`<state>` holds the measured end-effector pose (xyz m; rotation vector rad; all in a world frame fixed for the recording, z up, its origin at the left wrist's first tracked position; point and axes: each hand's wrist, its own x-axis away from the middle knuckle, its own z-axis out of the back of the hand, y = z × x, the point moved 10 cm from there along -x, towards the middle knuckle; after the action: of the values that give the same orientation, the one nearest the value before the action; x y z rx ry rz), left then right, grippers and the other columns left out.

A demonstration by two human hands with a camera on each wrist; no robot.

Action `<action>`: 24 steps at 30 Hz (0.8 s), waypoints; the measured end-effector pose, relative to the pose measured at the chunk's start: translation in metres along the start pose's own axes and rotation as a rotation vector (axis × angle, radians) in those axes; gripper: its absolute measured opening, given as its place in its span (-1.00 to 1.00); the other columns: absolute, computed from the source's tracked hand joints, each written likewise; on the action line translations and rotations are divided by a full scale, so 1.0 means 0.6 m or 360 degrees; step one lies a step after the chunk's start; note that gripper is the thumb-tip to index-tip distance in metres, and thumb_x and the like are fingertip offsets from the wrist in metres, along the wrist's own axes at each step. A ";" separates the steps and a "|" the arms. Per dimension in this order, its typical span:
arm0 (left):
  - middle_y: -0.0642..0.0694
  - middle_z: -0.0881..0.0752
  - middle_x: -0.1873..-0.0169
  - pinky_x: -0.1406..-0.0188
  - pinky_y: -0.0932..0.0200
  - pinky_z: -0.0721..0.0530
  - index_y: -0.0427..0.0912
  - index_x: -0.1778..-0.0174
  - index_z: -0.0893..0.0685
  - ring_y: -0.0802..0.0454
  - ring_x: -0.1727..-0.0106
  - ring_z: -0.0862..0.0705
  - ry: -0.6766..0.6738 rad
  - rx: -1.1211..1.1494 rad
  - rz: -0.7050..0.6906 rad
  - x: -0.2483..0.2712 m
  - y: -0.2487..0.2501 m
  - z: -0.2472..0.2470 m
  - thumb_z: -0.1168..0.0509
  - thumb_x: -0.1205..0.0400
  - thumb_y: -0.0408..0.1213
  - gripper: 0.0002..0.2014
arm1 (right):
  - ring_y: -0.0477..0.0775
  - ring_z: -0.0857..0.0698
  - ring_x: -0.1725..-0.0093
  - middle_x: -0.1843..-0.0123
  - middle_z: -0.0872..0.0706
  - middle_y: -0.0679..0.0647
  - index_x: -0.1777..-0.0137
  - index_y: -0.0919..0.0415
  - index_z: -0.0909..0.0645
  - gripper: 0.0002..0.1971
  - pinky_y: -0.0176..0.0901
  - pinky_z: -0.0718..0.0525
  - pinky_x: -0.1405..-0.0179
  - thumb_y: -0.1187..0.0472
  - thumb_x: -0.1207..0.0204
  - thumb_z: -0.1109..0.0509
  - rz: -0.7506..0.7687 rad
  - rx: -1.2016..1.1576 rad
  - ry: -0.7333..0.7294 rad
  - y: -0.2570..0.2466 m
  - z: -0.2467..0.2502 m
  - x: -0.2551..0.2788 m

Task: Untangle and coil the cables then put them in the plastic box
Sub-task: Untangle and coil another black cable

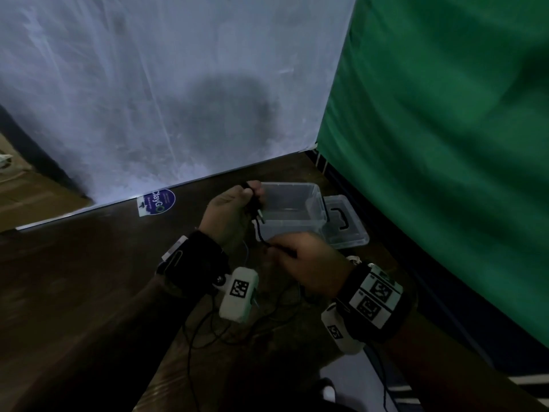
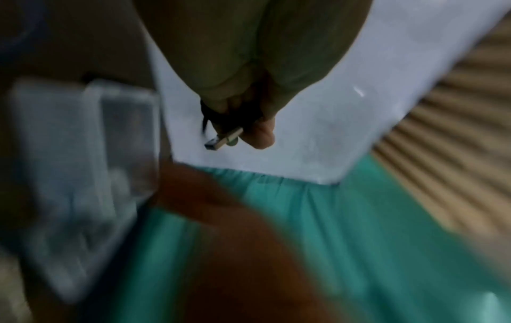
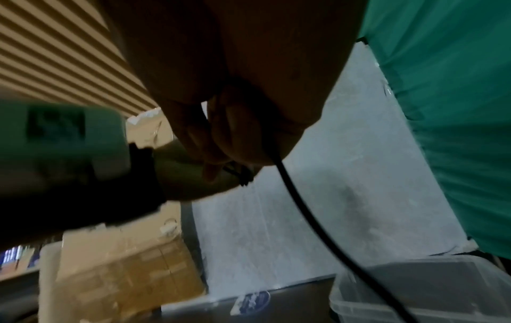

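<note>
A clear plastic box stands open on the dark table, seen blurred in the left wrist view as the box and low in the right wrist view as the box. My left hand is raised beside the box and grips the black cable near its metal USB plug. My right hand, just below, pinches the same black cable. More thin black cable lies in loose tangled loops on the table under my wrists.
The box's clear lid with a black handle lies right of the box. A white sheet hangs behind the table and a green cloth on the right. A round blue sticker sits at the table's back edge.
</note>
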<state>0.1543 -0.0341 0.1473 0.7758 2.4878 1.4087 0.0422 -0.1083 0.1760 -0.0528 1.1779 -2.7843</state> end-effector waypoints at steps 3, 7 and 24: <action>-0.25 -0.71 0.05 -0.15 -0.11 -0.62 -0.30 -0.06 -0.69 -0.14 0.00 -0.67 -0.0055 -0.0634 -0.0065 0.009 0.001 -0.012 -0.12 -0.72 -0.47 -0.78 | -0.11 -0.74 0.08 0.11 -0.79 -0.05 -0.10 0.09 -0.73 -0.78 0.01 -0.72 0.03 0.05 -0.68 -0.29 0.0052 -0.0173 0.0134 -0.025 0.043 0.005; -0.11 -0.82 0.17 -0.05 0.10 -0.73 -0.21 0.03 -0.75 -0.05 0.09 -0.75 -0.0314 -0.0669 0.0156 0.045 -0.022 -0.063 -0.04 -0.74 -0.46 -0.66 | -0.04 -0.76 0.13 0.19 -0.79 -0.03 0.08 0.12 -0.73 -0.81 0.08 -0.73 0.03 0.17 -0.69 -0.30 0.0093 -0.0168 0.0441 -0.026 0.115 -0.004; -0.15 -0.58 0.12 -0.23 0.05 -0.53 -0.29 -0.14 -0.55 -0.04 0.01 -0.57 -0.0255 0.0339 0.0226 0.014 -0.010 -0.031 -0.01 -0.75 -0.28 -0.76 | -0.04 -0.72 -0.17 -0.12 -0.79 0.00 -0.21 0.16 -0.72 -0.77 -0.01 -0.65 -0.31 0.15 -0.68 -0.30 -0.0197 -0.0132 0.0191 0.057 -0.014 -0.007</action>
<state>0.1379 -0.0461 0.1533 1.0810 2.5260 1.0827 0.0492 -0.1251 0.1456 0.0358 1.3626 -2.8796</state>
